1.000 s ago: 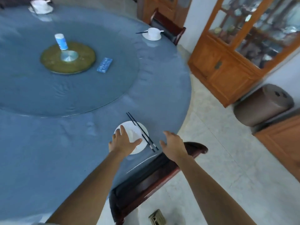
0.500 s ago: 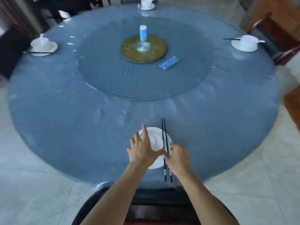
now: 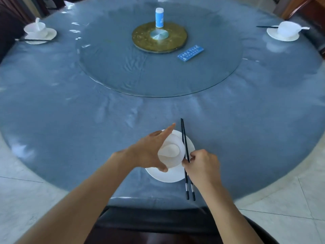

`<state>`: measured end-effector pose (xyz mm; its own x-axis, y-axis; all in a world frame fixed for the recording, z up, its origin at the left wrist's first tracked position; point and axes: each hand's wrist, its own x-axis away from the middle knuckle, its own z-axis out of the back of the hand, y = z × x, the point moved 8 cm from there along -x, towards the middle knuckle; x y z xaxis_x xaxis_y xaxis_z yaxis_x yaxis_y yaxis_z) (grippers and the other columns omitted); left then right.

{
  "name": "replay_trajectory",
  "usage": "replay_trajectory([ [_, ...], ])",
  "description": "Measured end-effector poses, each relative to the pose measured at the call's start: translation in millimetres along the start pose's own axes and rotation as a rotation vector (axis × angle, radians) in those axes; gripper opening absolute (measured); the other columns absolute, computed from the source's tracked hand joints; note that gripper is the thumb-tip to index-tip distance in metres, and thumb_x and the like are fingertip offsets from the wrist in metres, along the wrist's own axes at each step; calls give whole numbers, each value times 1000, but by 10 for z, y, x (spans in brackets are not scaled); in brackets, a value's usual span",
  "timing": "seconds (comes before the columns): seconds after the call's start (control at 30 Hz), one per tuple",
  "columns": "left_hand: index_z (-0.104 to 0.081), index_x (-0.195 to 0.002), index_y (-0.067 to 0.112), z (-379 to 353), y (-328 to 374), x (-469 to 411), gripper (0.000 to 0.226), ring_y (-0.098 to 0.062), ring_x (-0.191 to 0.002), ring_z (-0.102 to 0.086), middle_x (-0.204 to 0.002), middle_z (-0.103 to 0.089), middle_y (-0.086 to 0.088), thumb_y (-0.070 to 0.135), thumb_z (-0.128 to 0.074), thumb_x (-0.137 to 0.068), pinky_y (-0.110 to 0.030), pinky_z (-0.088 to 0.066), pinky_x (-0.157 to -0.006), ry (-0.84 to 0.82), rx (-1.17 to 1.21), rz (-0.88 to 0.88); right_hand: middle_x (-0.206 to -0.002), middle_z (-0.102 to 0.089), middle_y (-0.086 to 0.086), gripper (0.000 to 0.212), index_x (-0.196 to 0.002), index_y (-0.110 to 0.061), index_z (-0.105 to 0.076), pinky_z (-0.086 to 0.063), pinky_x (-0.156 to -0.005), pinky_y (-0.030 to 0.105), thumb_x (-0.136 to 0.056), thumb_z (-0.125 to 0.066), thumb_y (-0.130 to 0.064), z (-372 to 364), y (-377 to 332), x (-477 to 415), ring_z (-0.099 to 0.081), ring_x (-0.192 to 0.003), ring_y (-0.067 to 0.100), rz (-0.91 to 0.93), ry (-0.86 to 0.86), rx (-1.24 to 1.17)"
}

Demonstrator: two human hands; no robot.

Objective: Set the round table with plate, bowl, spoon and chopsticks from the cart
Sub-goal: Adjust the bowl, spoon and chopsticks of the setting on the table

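A white plate (image 3: 168, 176) lies on the blue round table (image 3: 70, 120) near its front edge. A white bowl (image 3: 171, 153) stands on it, with a white spoon (image 3: 171, 149) inside. My left hand (image 3: 149, 152) holds the bowl's left side, thumb at its near rim and index finger stretched forward. Black chopsticks (image 3: 185, 147) lie across the plate's right rim, pointing away from me. My right hand (image 3: 202, 166) pinches them at about mid-length.
Two other white place settings stand at the far left (image 3: 39, 32) and far right (image 3: 284, 32). A glass turntable (image 3: 114, 67) carries a brass disc (image 3: 140, 37), a blue-white canister (image 3: 159, 17) and a blue packet (image 3: 190, 52). A dark chair back (image 3: 158, 222) is right below me.
The view swung from the table's right side to face it squarely. My left hand moved from the plate to the bowl's side. My right hand closed on the chopsticks.
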<state>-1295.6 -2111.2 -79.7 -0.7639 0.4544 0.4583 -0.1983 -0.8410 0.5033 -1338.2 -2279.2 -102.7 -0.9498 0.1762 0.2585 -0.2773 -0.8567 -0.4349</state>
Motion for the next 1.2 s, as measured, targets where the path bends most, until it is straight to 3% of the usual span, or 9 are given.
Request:
replay_trajectory([
  [0.1, 14, -157, 53, -22, -23, -46, 146, -14, -149, -30, -168, -23, 11, 26, -95, -64, -29, -30, -117, -79, -29, -84, -48, -21, 2, 54, -54, -16, -25, -17, -46, 34, -83, -70, -21, 23, -29, -20, -21, -55, 28, 9, 23, -1],
  [0.2, 13, -152, 61, -36, -28, -42, 146, -3, -147, -21, -167, -10, 24, 38, -97, -60, -20, -21, -109, 5, 34, -138, -47, -23, 4, 49, -54, -11, -29, -18, -45, 32, -83, -68, -16, 24, -31, -30, -23, -52, 27, 12, 38, 28],
  [0.3, 7, -156, 57, -41, -65, -14, 142, -8, -138, -34, -159, -29, 17, 44, -96, -59, -19, -27, -102, 111, 77, -144, -47, -27, 8, 40, -57, -5, -40, -22, -47, 35, -83, -68, -15, 26, -31, -13, -27, -55, 31, 18, 46, 44],
  [0.4, 3, -158, 54, -45, -103, -3, 140, -10, -132, -41, -151, -42, 16, 45, -97, -60, -19, -30, -99, 128, 100, -143, -50, -23, 11, 39, -56, -6, -37, -19, -48, 35, -82, -66, -12, 25, -48, -5, -25, -65, 34, 39, 63, 36],
  [0.63, 3, -153, 62, -37, -130, 5, 139, 4, -119, -36, -148, -40, 23, 42, -97, -59, -19, -30, -98, 92, 123, -138, -49, -23, 10, 44, -53, -7, -36, -21, -48, 35, -84, -66, -13, 7, -94, -15, -24, -63, 30, 35, 71, -21],
  [0.77, 0, -157, 57, -37, -151, 1, 139, -5, -132, -37, -152, -39, 20, 40, -97, -60, -19, -29, -101, 73, 114, -141, -49, -25, 11, 42, -54, -7, -38, -21, -48, 34, -84, -66, -12, 13, -97, -17, -23, -62, 29, 25, 81, -26],
  [0.93, -1, -160, 52, -21, -160, -3, 139, -6, -135, -38, -153, -39, 19, 40, -97, -60, -19, -30, -101, 70, 95, -149, -52, -38, 15, 36, -58, -1, -46, -24, -53, 36, -84, -68, -14, 16, -97, -11, -26, -65, 31, 21, 92, -41],
  [1.2, -1, -159, 53, -7, -151, 17, 139, -8, -136, -39, -153, -40, 18, 41, -97, -60, -21, -31, -103, 84, 101, -150, -50, -25, 12, 41, -53, -4, -42, -22, -49, 34, -83, -69, -14, 22, -129, 7, -22, -63, 29, 15, 84, -59],
])
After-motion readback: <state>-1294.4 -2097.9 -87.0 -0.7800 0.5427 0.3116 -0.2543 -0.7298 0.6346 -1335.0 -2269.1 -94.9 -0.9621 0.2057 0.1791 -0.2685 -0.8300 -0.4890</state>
